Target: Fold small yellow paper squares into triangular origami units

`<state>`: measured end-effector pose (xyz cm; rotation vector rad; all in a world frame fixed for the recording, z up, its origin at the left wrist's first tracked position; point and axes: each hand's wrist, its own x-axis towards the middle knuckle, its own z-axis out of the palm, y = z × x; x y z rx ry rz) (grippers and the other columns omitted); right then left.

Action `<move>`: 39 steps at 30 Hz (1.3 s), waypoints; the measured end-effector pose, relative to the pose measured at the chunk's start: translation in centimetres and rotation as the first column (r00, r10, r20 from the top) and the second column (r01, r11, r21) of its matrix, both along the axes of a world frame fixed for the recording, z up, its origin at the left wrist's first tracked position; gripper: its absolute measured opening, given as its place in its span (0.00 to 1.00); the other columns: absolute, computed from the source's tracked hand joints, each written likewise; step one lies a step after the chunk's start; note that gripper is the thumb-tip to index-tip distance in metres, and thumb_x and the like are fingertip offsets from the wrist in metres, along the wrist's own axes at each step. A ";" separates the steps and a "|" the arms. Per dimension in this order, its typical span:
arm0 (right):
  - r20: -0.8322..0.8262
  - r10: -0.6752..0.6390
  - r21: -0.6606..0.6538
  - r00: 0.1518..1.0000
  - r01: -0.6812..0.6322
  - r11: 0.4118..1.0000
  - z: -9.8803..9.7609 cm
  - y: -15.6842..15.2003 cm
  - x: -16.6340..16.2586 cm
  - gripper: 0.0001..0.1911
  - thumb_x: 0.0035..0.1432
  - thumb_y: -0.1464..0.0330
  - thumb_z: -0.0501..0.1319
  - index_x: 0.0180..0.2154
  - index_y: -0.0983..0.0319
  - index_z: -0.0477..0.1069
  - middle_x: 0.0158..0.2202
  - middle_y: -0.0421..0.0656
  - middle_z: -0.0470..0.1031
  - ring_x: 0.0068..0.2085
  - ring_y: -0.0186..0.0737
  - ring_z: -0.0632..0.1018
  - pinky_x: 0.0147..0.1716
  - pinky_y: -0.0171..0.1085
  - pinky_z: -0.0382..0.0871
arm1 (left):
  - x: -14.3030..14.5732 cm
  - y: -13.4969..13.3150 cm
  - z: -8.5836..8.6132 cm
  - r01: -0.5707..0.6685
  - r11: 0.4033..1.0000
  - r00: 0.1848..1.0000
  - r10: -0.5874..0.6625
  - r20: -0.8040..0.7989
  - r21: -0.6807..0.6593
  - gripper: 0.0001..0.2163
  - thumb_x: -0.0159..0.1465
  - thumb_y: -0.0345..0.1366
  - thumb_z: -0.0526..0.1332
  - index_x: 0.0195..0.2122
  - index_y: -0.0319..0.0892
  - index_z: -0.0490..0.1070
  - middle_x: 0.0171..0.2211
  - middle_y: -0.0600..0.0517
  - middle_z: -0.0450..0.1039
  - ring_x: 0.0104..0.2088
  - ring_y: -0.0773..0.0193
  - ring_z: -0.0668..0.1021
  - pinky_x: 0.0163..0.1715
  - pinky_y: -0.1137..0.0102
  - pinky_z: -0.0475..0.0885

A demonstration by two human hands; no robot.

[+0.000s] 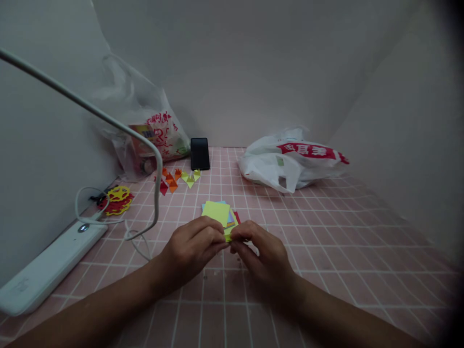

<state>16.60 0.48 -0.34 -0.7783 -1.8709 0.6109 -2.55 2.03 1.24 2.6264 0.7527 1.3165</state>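
Observation:
Between my left hand point(197, 241) and my right hand point(263, 251), a small folded piece of yellow paper point(228, 237) is pinched by the fingertips of both. My fingers hide most of it. Just beyond lies a loose stack of coloured paper squares point(216, 212), yellow on top, with blue, purple and red edges showing underneath. Further back to the left, several small folded paper shapes rest on the surface: red ones point(163, 187), orange ones point(171, 181) and a pale yellow one point(190, 179).
A black phone point(200, 153) leans at the back wall. Plastic bags stand at the left point(159, 125) and right point(290, 159). Red and yellow cutouts point(118, 200) lie left, near a white power strip point(54, 266). A thick white cable point(157, 188) arcs across the left foreground.

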 end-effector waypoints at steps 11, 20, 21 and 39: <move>0.008 0.010 0.033 1.000 -0.010 0.999 0.0 0.0 0.0 0.07 0.62 0.79 0.57 0.36 0.61 0.67 0.33 0.41 0.71 0.36 0.36 0.73 0.37 0.36 0.68 | -0.2 0.0 0.0 0.000 0.999 1.000 0.001 -0.023 0.032 0.04 0.64 0.26 0.62 0.34 0.37 0.68 0.34 0.48 0.74 0.36 0.67 0.78 0.38 0.73 0.75; 0.030 -0.002 0.024 1.000 0.002 1.000 -0.1 0.0 0.1 0.08 0.62 0.79 0.57 0.35 0.60 0.66 0.33 0.41 0.71 0.37 0.37 0.74 0.37 0.37 0.68 | -0.2 -0.1 -0.2 -0.001 1.000 1.000 0.002 -0.008 0.014 0.04 0.63 0.26 0.63 0.33 0.37 0.68 0.34 0.48 0.74 0.35 0.67 0.78 0.37 0.73 0.75; 0.031 -0.007 0.022 1.000 0.007 1.000 0.0 -0.1 0.1 0.08 0.62 0.79 0.57 0.35 0.60 0.66 0.33 0.41 0.71 0.37 0.37 0.74 0.37 0.37 0.68 | -0.2 -0.1 -0.2 -0.003 1.000 1.000 0.003 -0.001 0.002 0.04 0.63 0.26 0.63 0.33 0.38 0.68 0.33 0.49 0.74 0.35 0.67 0.78 0.37 0.73 0.75; -0.054 -0.023 -0.133 0.998 0.016 0.991 0.1 -0.1 -0.1 0.05 0.62 0.76 0.58 0.34 0.60 0.67 0.33 0.41 0.71 0.36 0.39 0.74 0.37 0.39 0.67 | 0.2 0.1 0.0 0.014 0.951 0.997 0.010 0.078 -0.309 0.04 0.62 0.27 0.64 0.31 0.39 0.69 0.27 0.52 0.74 0.28 0.67 0.76 0.30 0.72 0.72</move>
